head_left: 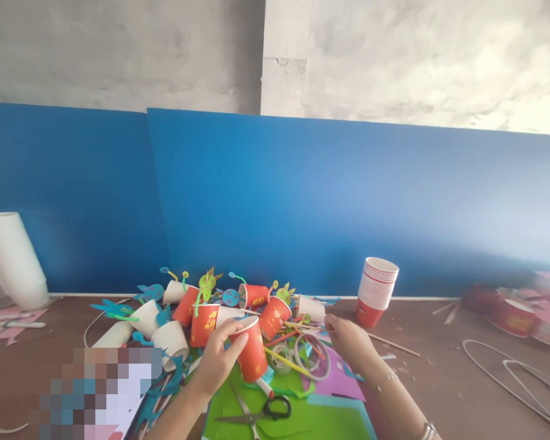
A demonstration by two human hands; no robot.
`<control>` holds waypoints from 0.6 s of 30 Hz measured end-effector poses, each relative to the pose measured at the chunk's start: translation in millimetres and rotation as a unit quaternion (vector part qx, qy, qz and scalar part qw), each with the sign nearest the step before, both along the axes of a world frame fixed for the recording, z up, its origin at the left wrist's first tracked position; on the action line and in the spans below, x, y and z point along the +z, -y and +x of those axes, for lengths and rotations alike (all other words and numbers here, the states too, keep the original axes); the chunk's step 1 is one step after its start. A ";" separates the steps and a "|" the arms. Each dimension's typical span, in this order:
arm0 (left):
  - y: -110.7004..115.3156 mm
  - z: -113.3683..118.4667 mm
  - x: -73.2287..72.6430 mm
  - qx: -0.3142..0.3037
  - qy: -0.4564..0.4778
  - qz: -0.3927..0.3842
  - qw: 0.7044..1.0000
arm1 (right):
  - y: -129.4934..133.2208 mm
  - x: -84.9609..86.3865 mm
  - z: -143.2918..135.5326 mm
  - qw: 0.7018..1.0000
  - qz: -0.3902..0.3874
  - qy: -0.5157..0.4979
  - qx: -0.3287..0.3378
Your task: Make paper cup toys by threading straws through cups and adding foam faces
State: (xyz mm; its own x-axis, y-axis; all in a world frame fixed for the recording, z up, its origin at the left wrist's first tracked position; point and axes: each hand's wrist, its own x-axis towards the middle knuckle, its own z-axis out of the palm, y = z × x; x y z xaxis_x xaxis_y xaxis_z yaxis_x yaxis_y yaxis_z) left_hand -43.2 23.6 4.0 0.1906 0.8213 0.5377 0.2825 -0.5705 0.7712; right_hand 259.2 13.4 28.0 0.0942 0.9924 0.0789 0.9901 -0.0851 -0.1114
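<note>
- A blue panel (302, 201) closed off the table's far edge.
- The brown tabletop (433, 385) gave most room on the right, between an upright stack of paper cups (376, 290) and a looped white cable (508, 360).
- A heap of decorated paper cups (205, 327) crowded the space beyond the left hand (220, 357).
- Green paper (330, 421) lay at the near middle.
- The left hand grasped a red paper cup (253, 357) near its rim, tilted, over the paper's far part.
- The right hand (348, 339) had bent fingers beside a toppled white paper cup (311, 310); whether they pinched anything could not be told.
- Scissors (256, 418) lay spread on the paper.
</note>
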 end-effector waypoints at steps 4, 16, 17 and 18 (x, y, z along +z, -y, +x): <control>4.2 -0.1 5.8 -0.051 -0.001 -0.025 0.998 | 9.7 20.7 0.7 1.000 0.013 -0.009 0.002; 10.7 6.3 10.7 -0.053 -0.027 0.001 0.998 | 33.7 44.7 -40.8 0.959 0.034 -0.206 0.192; 12.0 5.3 11.1 -0.053 -0.032 0.003 0.998 | 35.4 45.6 -42.2 0.957 0.040 -0.213 0.191; 13.4 4.1 11.5 -0.056 -0.034 0.003 0.998 | 36.8 46.4 -43.5 0.956 0.054 -0.215 0.190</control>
State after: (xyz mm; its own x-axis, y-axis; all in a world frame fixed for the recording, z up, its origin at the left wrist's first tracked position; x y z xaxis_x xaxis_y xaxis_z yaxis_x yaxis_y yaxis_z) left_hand -39.0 10.2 15.5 0.3177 0.7895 0.5251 0.2684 -0.6060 0.7488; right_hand 215.6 -23.4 74.4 -0.2260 0.9496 0.2173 0.8075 0.3074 -0.5035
